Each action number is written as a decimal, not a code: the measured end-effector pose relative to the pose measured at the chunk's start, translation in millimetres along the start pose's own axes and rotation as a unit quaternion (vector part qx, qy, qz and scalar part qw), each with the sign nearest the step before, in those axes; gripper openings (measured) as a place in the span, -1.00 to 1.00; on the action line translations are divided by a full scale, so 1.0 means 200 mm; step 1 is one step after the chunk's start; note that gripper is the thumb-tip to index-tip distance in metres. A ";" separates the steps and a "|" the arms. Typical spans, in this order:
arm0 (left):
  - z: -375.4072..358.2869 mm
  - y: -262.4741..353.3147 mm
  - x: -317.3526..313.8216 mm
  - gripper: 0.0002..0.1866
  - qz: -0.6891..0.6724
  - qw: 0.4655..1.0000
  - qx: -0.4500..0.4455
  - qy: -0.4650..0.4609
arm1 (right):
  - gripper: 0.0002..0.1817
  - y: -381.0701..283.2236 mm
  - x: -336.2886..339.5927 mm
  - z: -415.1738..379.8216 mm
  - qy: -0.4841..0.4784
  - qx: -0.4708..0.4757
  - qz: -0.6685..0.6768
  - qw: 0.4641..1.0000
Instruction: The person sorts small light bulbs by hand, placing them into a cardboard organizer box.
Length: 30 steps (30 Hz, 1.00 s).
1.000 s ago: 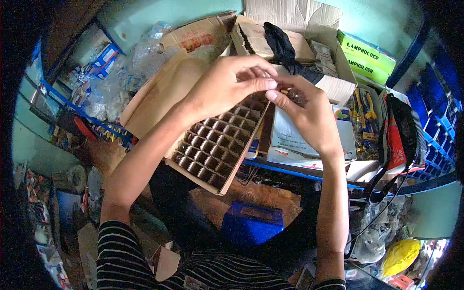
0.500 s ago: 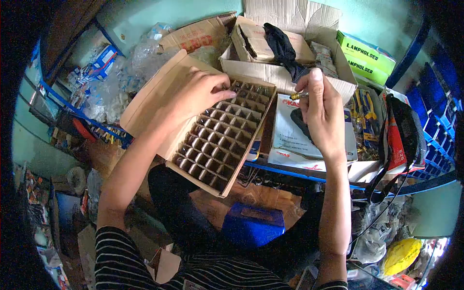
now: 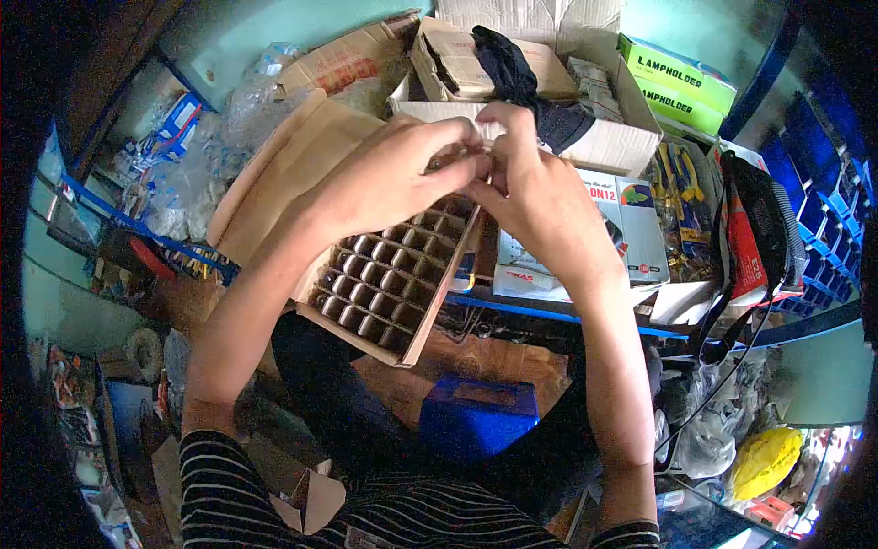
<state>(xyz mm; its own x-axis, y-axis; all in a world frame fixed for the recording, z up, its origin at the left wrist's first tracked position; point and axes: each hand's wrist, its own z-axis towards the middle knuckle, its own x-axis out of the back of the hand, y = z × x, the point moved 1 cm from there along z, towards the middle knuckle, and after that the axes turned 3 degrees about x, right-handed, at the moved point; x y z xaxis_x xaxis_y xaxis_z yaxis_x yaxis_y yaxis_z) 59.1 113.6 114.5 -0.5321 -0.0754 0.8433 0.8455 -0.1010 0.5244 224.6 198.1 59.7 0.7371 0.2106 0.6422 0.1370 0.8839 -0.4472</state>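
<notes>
My left hand and my right hand meet above the far end of a cardboard box. The fingers of both are bent into pinches, their tips touching or almost touching. A small bulb with a brass-coloured screw base was in my right hand a moment ago; now the fingers mostly cover it. Whatever my left fingers hold is hidden too. Cardboard dividers split the box into many small cells, and its lid lies folded open to the left. Dark glassy pieces show in some cells.
White printed boxes lie right of the divided box. Green lampholder boxes stand behind, near an open carton with a black cloth over it. Clear plastic bags crowd the left. Below sits a blue box.
My left hand has lifted from the box cells and moved right. My right hand has come left and up to meet it. The black item that lay on the white box no longer shows there.
</notes>
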 end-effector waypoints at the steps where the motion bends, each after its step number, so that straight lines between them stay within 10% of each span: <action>1: -0.01 -0.01 0.01 -0.72 0.042 0.999 0.005 0.009 | -0.39 -0.02 0.04 0.00 -0.006 -0.005 0.023 1.000; 9: -0.01 -0.32 0.03 -0.76 -0.093 0.994 0.057 0.001 | -0.68 0.43 0.67 -0.27 0.188 -0.186 -0.102 0.959; 16: -0.04 -0.29 0.01 -0.80 -0.015 0.993 0.117 0.025 | -0.57 0.78 0.78 -0.66 -0.017 -0.329 -0.177 0.927; 30: -0.08 -0.31 -0.02 -0.78 0.025 0.996 0.052 0.069 | -0.21 0.71 0.63 -0.65 -0.080 -0.280 -0.212 0.933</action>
<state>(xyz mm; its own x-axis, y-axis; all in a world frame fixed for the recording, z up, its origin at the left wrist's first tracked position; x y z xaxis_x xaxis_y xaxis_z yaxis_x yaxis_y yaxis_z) 7.4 103.6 76.7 -0.4837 -0.2143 0.8486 0.8677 0.0098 0.4971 423.0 295.1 -4.5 0.4366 -0.0097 0.8996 0.7508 0.5549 -0.3584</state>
